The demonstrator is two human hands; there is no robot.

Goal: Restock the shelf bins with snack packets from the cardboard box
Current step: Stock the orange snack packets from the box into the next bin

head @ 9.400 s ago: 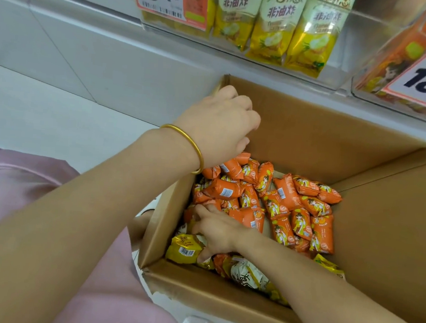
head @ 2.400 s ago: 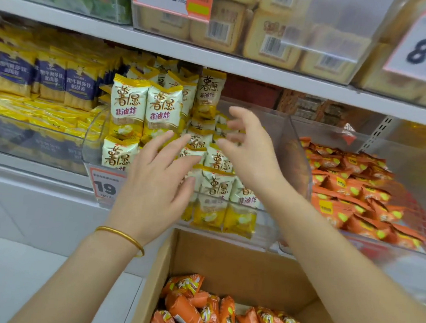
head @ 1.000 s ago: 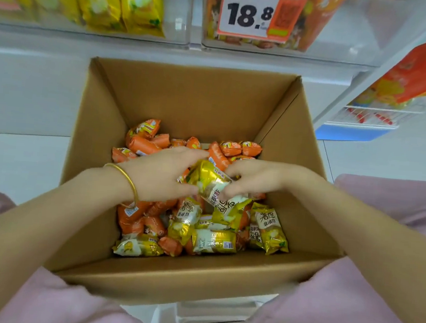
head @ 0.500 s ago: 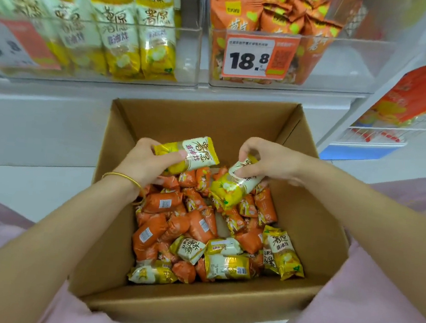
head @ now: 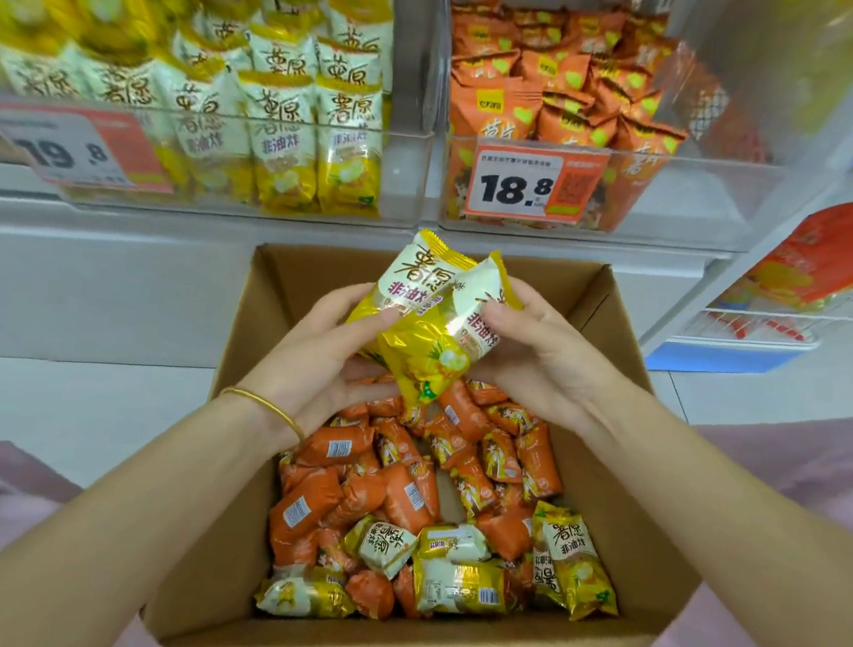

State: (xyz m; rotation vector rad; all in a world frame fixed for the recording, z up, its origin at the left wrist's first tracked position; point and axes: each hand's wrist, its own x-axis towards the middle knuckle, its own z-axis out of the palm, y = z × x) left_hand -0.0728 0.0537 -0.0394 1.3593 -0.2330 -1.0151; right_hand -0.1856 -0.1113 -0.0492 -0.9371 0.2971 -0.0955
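An open cardboard box (head: 651,503) stands below me, holding several orange packets (head: 399,491) and several yellow-and-white packets (head: 458,584). Above the box's far half, my left hand (head: 318,360) and my right hand (head: 535,353) together grip a small bunch of yellow-and-white snack packets (head: 429,323), upright and pressed against each other. Over them sits a clear shelf bin (head: 406,182) packed with the same yellow packets (head: 287,120). To its right a second clear bin (head: 682,201) holds orange packets (head: 563,87).
A 19.8 price tag (head: 68,147) hangs on the yellow bin and an 18.8 tag (head: 534,185) on the orange bin. A white wire basket with an orange-red bag (head: 827,255) stands at the right. Pink cloth (head: 784,509) covers my knees beside the box.
Both hands have lifted out of the box and come together, joining their separate yellow packets into one bunch held higher, closer to the shelf bins.
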